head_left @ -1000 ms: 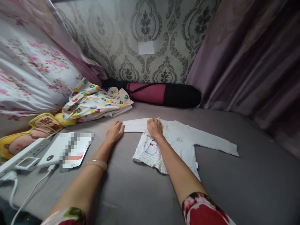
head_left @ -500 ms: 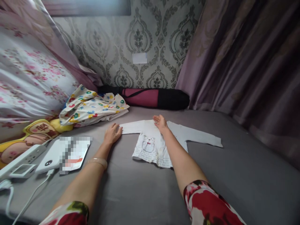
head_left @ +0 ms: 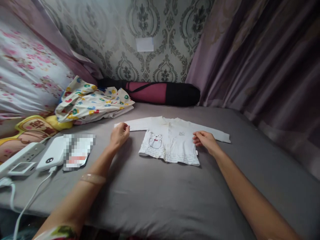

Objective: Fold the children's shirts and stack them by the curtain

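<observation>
On grey bed (head_left: 160, 196), against patterned wall (head_left: 110, 40) and purple curtain (head_left: 262, 56): baby shirt (head_left: 175, 143) flat, mid-bed; left hand (head_left: 120, 134) grip curled on one cuff, right hand (head_left: 205, 140) narrow at other sleeve, pinch unclear.

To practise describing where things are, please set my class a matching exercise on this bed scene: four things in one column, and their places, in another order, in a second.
Things
1. baby shirt
2. rolled mat
3. power bank
4. dotted cloth

Places
A. against the patterned wall
B. far left, beside the power strip
C. flat on the bed, between left hand and right hand
D. bunched up beside the floral pillow

Pairs: 1-C, 2-A, 3-B, 4-D
</observation>
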A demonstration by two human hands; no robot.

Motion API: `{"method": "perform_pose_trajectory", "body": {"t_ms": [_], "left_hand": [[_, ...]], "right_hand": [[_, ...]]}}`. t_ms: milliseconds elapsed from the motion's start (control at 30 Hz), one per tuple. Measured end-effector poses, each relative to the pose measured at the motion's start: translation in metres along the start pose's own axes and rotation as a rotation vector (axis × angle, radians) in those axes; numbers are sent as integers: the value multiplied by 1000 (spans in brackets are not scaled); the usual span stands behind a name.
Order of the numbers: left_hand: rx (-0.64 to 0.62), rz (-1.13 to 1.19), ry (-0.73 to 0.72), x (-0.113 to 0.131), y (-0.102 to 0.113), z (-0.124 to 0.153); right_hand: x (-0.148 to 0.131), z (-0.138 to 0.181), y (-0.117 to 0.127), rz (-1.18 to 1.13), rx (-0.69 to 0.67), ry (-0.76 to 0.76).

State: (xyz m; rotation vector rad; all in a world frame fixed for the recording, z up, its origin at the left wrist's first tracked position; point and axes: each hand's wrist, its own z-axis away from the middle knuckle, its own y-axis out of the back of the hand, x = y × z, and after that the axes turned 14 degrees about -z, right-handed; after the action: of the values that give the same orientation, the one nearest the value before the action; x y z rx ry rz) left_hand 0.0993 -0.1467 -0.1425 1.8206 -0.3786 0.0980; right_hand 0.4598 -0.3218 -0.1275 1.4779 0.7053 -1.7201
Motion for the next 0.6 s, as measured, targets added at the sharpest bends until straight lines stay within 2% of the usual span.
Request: {"method": "perform_pose_trajectory", "body": {"t_ms": [100,167,233,333,400,600], "left_hand": [[-322,146,-19,14,0,13],[-444,206,-9,22,-2,24],[-477,235,7,29,-2,34],[-496,282,34,38,4,48],[-541,339,63,42,9,55],[-692,490,201,47,12,66]], "right_hand": [[11,14,17,151,27,-52],[20,23,23,287,9,-88],[26,30,26,466,-12,-69],[29,41,24,692,-40,47],[27,48,21,759,-57,85],[19,65,11,865,-38,64]]}}
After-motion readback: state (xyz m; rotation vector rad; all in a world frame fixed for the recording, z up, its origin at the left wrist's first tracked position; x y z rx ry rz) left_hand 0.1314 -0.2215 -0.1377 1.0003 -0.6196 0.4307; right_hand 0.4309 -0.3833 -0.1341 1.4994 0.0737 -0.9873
